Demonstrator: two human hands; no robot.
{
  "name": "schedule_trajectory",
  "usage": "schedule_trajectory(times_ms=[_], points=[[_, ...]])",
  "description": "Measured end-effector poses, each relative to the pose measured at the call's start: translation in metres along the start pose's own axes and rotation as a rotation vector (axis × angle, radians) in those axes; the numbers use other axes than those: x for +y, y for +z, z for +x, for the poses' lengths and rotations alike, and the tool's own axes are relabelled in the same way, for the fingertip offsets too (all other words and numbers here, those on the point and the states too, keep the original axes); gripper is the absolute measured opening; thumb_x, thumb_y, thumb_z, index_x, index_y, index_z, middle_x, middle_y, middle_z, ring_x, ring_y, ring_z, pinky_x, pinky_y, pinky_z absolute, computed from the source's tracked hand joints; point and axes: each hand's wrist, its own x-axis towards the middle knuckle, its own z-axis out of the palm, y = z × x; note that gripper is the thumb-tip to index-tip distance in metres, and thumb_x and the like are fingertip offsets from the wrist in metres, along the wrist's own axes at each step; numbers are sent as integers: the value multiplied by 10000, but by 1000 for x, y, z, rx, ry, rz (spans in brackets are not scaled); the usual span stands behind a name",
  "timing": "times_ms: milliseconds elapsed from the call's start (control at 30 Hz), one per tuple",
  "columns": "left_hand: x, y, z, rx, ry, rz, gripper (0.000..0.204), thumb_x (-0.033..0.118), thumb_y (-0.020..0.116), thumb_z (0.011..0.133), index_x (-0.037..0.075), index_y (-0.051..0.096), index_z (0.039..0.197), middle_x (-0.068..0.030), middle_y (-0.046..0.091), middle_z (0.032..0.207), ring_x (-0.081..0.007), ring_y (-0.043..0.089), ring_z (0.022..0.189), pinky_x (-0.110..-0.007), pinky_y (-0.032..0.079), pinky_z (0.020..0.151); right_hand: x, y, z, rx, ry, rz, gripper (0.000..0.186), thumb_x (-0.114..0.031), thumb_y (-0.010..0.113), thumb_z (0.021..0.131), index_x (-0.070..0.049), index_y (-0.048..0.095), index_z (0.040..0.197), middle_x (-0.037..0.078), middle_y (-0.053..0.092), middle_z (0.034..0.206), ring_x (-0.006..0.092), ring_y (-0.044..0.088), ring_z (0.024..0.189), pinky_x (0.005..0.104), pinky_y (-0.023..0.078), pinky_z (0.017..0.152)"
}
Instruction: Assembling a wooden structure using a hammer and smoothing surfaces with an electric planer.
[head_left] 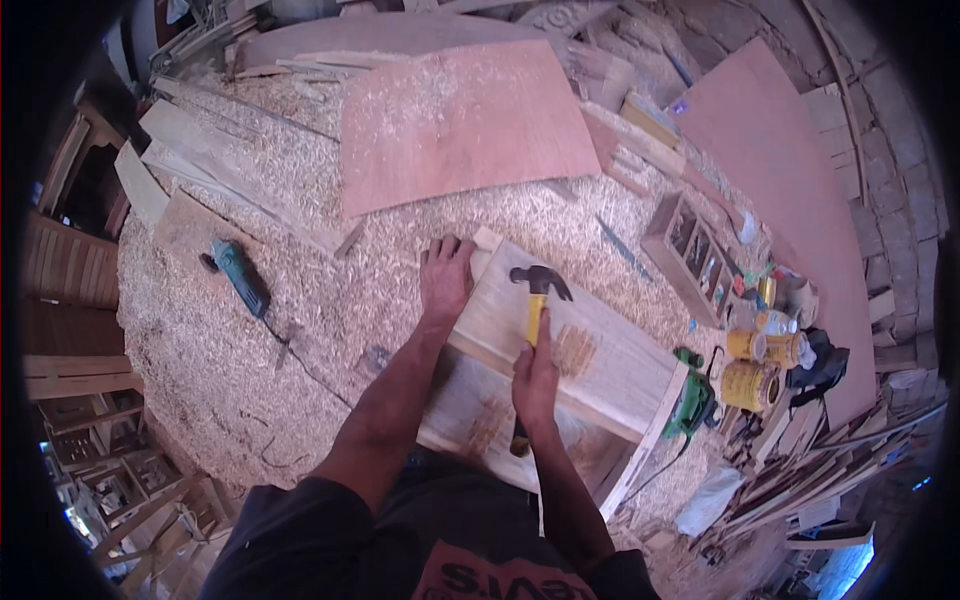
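In front of me is a pale wooden box-like piece (625,365) with a lengthwise divider, end strips and rough brown patches. My right hand (537,383) is closed round the handle of a claw hammer (538,290), which has a yellow and black grip and a dark head. The hammer head is over the upper board of the piece; whether it touches the wood I cannot tell. At the far left corner, my left hand (447,277) is closed on the edge of the end board (486,262), its fingers curled and the fingertips partly hidden.
Wood shavings (300,400) cover the floor. On the left lies a teal angle grinder (240,278) with its cord. A reddish plywood sheet (470,125) lies beyond. To the right are a compartmented wooden tray (690,260), a green power tool (692,405), yellow jars (748,385) and stacked offcuts (800,465).
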Motion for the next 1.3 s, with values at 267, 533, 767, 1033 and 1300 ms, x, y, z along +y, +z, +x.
schedule_trajectory(times_ms=[267,533,767,1033,1300], points=[[-7,-18,-20,71,-2,-64,243,19,568,853,75,645,1077,-138,575,1021,-362,553,983,-477,467,866,31,-31,-91,-96,46,-288,686,-98,539,997,-192,238,1606,260,668,800,447,659,691,520,521,617],[-14,-48,-73,-11,-20,-60,236,22,593,854,80,673,1068,-133,595,1008,-359,584,958,-464,508,821,-3,-51,-80,-81,134,2,626,-115,506,1026,-189,276,1604,148,602,689,272,614,578,414,506,587],[-17,-45,-61,-32,-86,-113,224,40,607,867,126,684,1059,-98,603,959,-337,604,929,-465,519,799,-114,-114,-17,155,-118,249,602,-120,469,1047,-62,244,1603,53,617,739,90,552,590,263,465,546],[-13,-43,-61,-32,-94,-109,257,27,616,849,147,696,1062,-79,588,937,-311,610,932,-450,535,777,-218,-180,31,625,-605,452,679,-414,361,1084,-15,95,1565,80,563,674,126,498,485,245,386,385],[0,-37,-54,-40,-66,-109,297,8,617,822,141,701,1074,-86,590,958,-313,602,947,-439,530,803,-14,-39,-13,234,-431,-232,331,-277,443,1042,-55,670,1135,159,645,760,289,651,719,375,527,679]])
